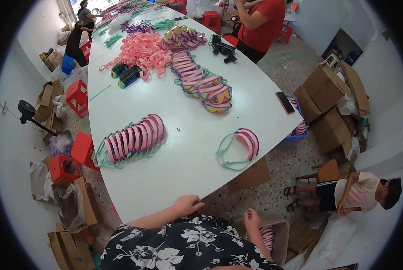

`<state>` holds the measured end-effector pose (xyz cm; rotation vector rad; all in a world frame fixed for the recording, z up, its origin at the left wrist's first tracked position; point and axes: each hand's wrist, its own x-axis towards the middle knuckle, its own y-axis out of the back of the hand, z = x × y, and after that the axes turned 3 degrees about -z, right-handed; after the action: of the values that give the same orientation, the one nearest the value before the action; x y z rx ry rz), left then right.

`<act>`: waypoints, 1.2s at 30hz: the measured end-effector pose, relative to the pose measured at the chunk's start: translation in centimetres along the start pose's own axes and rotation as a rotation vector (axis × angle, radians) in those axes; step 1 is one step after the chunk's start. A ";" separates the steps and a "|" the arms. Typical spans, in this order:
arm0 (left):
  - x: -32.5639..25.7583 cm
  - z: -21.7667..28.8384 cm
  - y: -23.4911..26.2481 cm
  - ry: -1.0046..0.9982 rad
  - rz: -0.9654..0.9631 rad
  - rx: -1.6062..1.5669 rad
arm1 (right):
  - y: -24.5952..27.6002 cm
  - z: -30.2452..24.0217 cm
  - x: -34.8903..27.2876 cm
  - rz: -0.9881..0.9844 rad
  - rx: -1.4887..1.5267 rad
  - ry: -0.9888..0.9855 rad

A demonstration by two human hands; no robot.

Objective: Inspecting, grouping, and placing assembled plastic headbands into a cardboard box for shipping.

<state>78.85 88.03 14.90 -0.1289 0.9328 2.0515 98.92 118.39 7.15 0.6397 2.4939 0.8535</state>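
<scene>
Two hands are seen, set well apart: the left hand (189,205) is loosely curled at the worktop's (174,180) near edge, and the right hand (252,220) is raised beyond it, fingers bent, by an open carton (282,226) where pink goggles (267,237) are packed. Whether anything is gripped in either cannot be told. Now, the single pair of goggles (253,143) is laid close to the near edge, toward the right corner, and there's the danger: if its green strap (231,165) is snagged by a forearm, it could be dragged off. At the left edge, straps overlap along the goggle row (134,139); several could be pulled askew together. By the right corner, the phone (285,102) could be knocked down if brushed.
</scene>
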 end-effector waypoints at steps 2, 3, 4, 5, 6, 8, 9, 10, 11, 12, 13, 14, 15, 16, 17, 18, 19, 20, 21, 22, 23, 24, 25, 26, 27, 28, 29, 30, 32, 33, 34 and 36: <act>0.4 -2.1 2.1 0.058 0.065 -0.006 | -2.1 -4.6 2.3 -0.041 0.045 0.130; 0.1 -3.3 3.1 0.103 0.106 -0.016 | -3.3 -7.7 3.3 -0.061 0.097 0.196; -0.4 -4.3 3.9 0.131 0.106 -0.016 | -4.4 -10.8 3.9 -0.086 0.150 0.261; -0.5 -5.3 4.3 0.141 0.093 -0.013 | -5.3 -13.2 4.4 -0.140 0.149 0.294; -0.8 -6.1 4.6 0.160 0.079 -0.004 | -6.1 -15.4 4.9 -0.199 0.155 0.324; -1.4 -7.3 4.5 0.200 0.062 -0.008 | -7.6 -18.2 5.3 -0.308 0.142 0.373; -1.8 -7.6 4.3 0.226 0.061 -0.019 | -8.2 -19.1 5.5 -0.359 0.125 0.395; -2.0 -7.8 4.0 0.251 0.061 -0.030 | -8.7 -19.6 5.7 -0.411 0.107 0.417; -2.3 -7.9 3.7 0.277 0.066 -0.045 | -9.1 -19.8 5.7 -0.449 0.087 0.435; -2.5 -8.0 3.3 0.303 0.072 -0.060 | -9.4 -19.7 5.9 -0.487 0.067 0.453; -2.5 -7.9 2.9 0.329 0.077 -0.077 | -9.6 -19.5 6.2 -0.525 0.044 0.471; -2.7 -7.6 2.8 0.361 0.101 -0.095 | -9.8 -19.4 6.3 -0.566 0.026 0.485; -2.6 -7.3 2.8 0.393 0.124 -0.116 | -9.9 -19.1 6.7 -0.594 0.011 0.497; -2.4 -6.9 2.9 0.423 0.147 -0.138 | -10.0 -18.8 7.4 -0.622 -0.006 0.509; -2.3 -6.8 3.0 0.460 0.157 -0.226 | -10.1 -18.7 7.9 -0.657 -0.021 0.522; -2.3 -6.8 2.9 0.508 0.164 -0.322 | -10.0 -18.8 8.2 -0.671 -0.041 0.526; -1.7 -7.2 3.0 0.497 0.183 -0.334 | -10.2 -18.6 9.1 -0.689 -0.064 0.554; -1.9 -7.5 2.9 0.519 0.201 -0.352 | -10.7 -18.5 9.4 -0.715 -0.031 0.521; -2.0 -7.4 3.4 0.570 0.176 -0.419 | -11.2 -17.8 9.8 -0.678 0.006 0.588; -1.9 -7.9 3.6 0.567 0.165 -0.421 | -11.9 -17.2 10.3 -0.713 0.030 0.551; -1.7 -7.8 4.1 0.573 0.145 -0.493 | -12.8 -15.9 10.9 -0.761 0.077 0.507; -1.9 -7.7 4.5 0.598 0.140 -0.556 | -13.0 -16.1 11.1 -0.860 0.171 0.341; -1.9 -7.4 4.9 0.602 0.136 -0.586 | -12.7 -16.8 11.2 -0.912 0.238 0.266; -2.3 -6.9 5.3 0.605 0.133 -0.610 | -12.5 -17.4 11.1 -0.949 0.252 0.222; -2.1 -6.8 5.3 0.610 0.134 -0.593 | -12.3 -17.8 11.3 -0.969 0.259 0.180; -2.2 -6.8 5.3 0.615 0.133 -0.575 | -12.2 -18.2 11.2 -0.989 0.265 0.166; -2.0 -6.8 5.1 0.610 0.120 -0.555 | -12.0 -18.3 11.2 -0.995 0.269 0.147; -2.0 -6.8 5.1 0.613 0.128 -0.566 | -12.0 -18.4 11.2 -0.999 0.275 0.126; -2.0 -6.8 5.0 0.609 0.135 -0.590 | -12.0 -18.9 11.6 -1.018 0.240 0.071; -2.1 -6.7 5.0 0.617 0.127 -0.595 | -12.0 -19.1 11.7 -1.021 0.220 0.042; -2.3 -6.7 5.1 0.626 0.119 -0.598 | -12.1 -19.2 11.7 -1.022 0.208 0.014; -2.2 -6.6 5.5 0.620 0.103 -0.626 | -12.3 -19.7 12.0 -1.017 0.176 -0.036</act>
<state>74.66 80.27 14.19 -1.1179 0.6079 2.3842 75.48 107.29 10.51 -0.5574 2.3936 0.2206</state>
